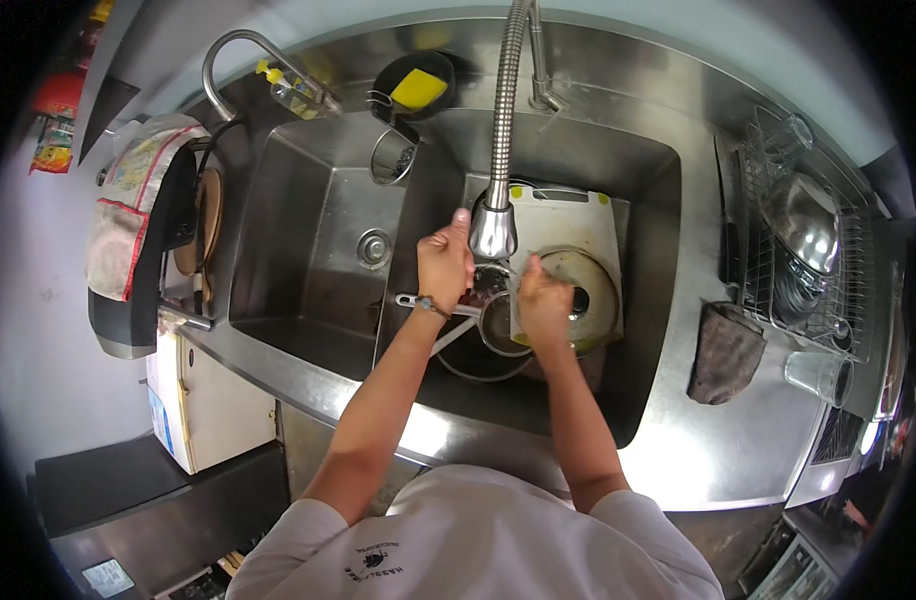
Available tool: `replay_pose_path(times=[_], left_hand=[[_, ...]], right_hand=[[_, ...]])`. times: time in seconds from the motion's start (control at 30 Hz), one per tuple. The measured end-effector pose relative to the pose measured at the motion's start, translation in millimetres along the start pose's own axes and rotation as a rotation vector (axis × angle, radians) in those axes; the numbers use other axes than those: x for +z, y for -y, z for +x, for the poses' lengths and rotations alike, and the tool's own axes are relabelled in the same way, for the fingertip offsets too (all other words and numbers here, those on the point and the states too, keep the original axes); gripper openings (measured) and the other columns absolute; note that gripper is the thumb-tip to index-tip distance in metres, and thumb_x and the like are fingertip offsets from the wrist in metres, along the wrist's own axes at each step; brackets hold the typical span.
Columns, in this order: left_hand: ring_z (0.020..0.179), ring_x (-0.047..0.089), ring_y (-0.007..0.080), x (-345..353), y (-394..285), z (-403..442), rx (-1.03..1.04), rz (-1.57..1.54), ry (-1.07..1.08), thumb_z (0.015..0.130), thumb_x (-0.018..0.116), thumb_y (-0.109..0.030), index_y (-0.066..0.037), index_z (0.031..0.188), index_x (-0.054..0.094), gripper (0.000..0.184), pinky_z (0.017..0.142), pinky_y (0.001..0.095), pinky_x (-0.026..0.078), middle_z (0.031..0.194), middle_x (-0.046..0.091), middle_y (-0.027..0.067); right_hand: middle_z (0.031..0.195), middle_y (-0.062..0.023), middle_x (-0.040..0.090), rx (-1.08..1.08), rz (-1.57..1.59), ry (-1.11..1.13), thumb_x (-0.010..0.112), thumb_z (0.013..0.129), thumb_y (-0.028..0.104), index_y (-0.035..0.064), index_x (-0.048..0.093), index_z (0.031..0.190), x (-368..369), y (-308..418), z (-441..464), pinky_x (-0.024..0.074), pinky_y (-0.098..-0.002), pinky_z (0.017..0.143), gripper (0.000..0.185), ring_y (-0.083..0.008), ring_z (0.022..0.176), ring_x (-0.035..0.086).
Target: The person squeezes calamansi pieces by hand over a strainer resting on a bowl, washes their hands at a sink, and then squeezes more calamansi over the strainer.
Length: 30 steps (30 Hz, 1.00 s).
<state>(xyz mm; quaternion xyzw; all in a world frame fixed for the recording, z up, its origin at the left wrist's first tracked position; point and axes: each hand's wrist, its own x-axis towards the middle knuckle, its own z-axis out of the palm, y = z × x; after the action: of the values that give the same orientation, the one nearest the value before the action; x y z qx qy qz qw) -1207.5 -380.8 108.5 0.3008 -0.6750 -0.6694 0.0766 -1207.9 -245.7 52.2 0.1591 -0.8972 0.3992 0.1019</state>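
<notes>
The left hand [446, 262] has bent fingers and a raised thumb; the right hand [546, 305] is loosely folded and blurred. Whether either grips anything, I cannot tell. Just inward of the left hand hangs the metal spray head [493, 238], probably hard and slick when wet, best held round its flared body. Just outward of the right hand lies the round lid [593, 282], likely stiff and breakable if glass; its dark knob offers the hold. The chopping board [571, 212] reaches beyond that hand.
</notes>
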Motion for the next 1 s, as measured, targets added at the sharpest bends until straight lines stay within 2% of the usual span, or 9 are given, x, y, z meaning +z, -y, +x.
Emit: replay_pose_path(times=[0.13, 0.23, 0.47, 0.6, 0.7, 0.73, 0.8, 0.87, 1.0], left_hand=[[0.032, 0.012, 0.0088, -12.9, -19.5, -12.5, -0.194, -0.722, 0.293, 0.090, 0.035, -0.049, -0.018, 0.047, 0.025, 0.054, 0.032, 0.0238, 0.010, 0.041, 0.017, -0.0042], [0.034, 0.011, 0.0095, -13.1, -19.6, -16.8, -0.367, -0.988, 0.315, 0.089, 0.036, -0.050, -0.019, 0.048, 0.025, 0.053, 0.035, 0.0257, 0.010, 0.042, 0.015, -0.0046], [0.041, 0.014, 0.0102, -16.6, -9.5, -14.2, -0.340, -1.432, 1.046, 0.084, 0.037, -0.060, -0.017, 0.052, 0.026, 0.055, 0.040, 0.0252, 0.013, 0.048, 0.018, -0.0053], [0.045, 0.020, 0.0106, -16.8, -14.3, -18.5, -0.435, -1.377, 0.910, 0.080, 0.034, -0.067, -0.015, 0.056, 0.027, 0.058, 0.042, 0.0243, 0.018, 0.052, 0.022, -0.0043], [0.055, 0.027, 0.0125, -11.9, -13.8, -18.8, -0.414, -1.407, 1.006, 0.077, 0.032, -0.071, -0.011, 0.067, 0.043, 0.062, 0.049, 0.0255, 0.024, 0.062, 0.035, -0.0009], [0.060, 0.032, 0.0141, -6.1, -16.0, -22.5, -0.435, -1.351, 0.880, 0.078, 0.030, -0.071, -0.008, 0.079, 0.049, 0.066, 0.053, 0.0274, 0.029, 0.070, 0.042, 0.0021], [0.080, 0.046, 0.0202, 6.2, -11.9, -25.7, -0.365, -1.190, 0.659, 0.081, 0.027, -0.068, -0.003, 0.114, 0.048, 0.076, 0.072, 0.0329, 0.039, 0.098, 0.054, 0.0096], [0.080, 0.047, 0.0229, 18.1, -4.8, -22.1, -0.276, -1.195, 0.646, 0.082, 0.030, -0.064, 0.000, 0.111, 0.049, 0.073, 0.075, 0.0339, 0.039, 0.097, 0.055, 0.0129], [0.084, 0.052, 0.0203, 32.8, 10.4, -21.2, -0.077, -0.904, 0.404, 0.087, 0.039, -0.047, 0.002, 0.107, 0.050, 0.054, 0.077, 0.0331, 0.042, 0.100, 0.057, 0.0155]], right_hand=[[0.062, -0.0196, 0.057, 0.142, 0.112, 0.104, 0.041, 0.090, 0.019, 0.0004, 0.056, 0.062, -20.0, -32.1, -3.8, 0.0438, -0.0435, 0.057, 0.036, -0.0355, 0.058, 0.057], [0.070, -0.0206, 0.060, 0.283, 0.109, 0.220, 0.043, 0.089, 0.022, -0.0004, 0.058, 0.072, -28.6, -41.6, -11.7, 0.0437, -0.0441, 0.064, 0.031, -0.0360, 0.065, 0.058], [0.083, -0.0151, 0.062, 0.299, 0.470, 0.228, 0.057, 0.081, 0.014, 0.0022, 0.057, 0.096, -36.4, -25.3, -15.2, 0.0469, -0.0339, 0.066, 0.019, -0.0279, 0.074, 0.061], [0.110, -0.0093, 0.055, 0.335, 1.153, 0.492, 0.059, 0.082, 0.010, 0.0035, 0.045, 0.119, -52.8, 11.2, 2.4, 0.0474, -0.0276, 0.072, 0.040, -0.0190, 0.092, 0.057], [0.118, -0.0077, 0.047, 0.166, 1.264, 0.552, 0.058, 0.083, 0.011, 0.0009, 0.039, 0.124, -57.8, 41.0, 17.1, 0.0468, -0.0280, 0.077, 0.046, -0.0186, 0.101, 0.051], [0.113, -0.0073, 0.050, 0.006, 1.220, 0.564, 0.057, 0.083, 0.009, -0.0024, 0.041, 0.121, -37.8, 31.1, 14.6, 0.0447, -0.0251, 0.077, 0.043, -0.0150, 0.101, 0.049], [0.110, -0.0072, 0.051, 0.121, 1.209, 0.434, 0.055, 0.084, 0.008, -0.0025, 0.043, 0.119, -15.0, 27.1, 19.7, 0.0437, -0.0235, 0.077, 0.039, -0.0135, 0.099, 0.049], [0.087, -0.0048, 0.058, 0.276, 1.184, 0.213, 0.050, 0.085, 0.006, -0.0035, 0.054, 0.103, 7.5, 27.9, 22.5, 0.0431, -0.0223, 0.067, 0.020, -0.0102, 0.084, 0.052], [0.059, -0.0002, 0.054, 0.431, 1.020, 0.025, 0.050, 0.086, 0.008, -0.0035, 0.056, 0.073, 30.9, 27.3, 17.3, 0.0375, -0.0282, 0.047, 0.018, -0.0079, 0.056, 0.049]])
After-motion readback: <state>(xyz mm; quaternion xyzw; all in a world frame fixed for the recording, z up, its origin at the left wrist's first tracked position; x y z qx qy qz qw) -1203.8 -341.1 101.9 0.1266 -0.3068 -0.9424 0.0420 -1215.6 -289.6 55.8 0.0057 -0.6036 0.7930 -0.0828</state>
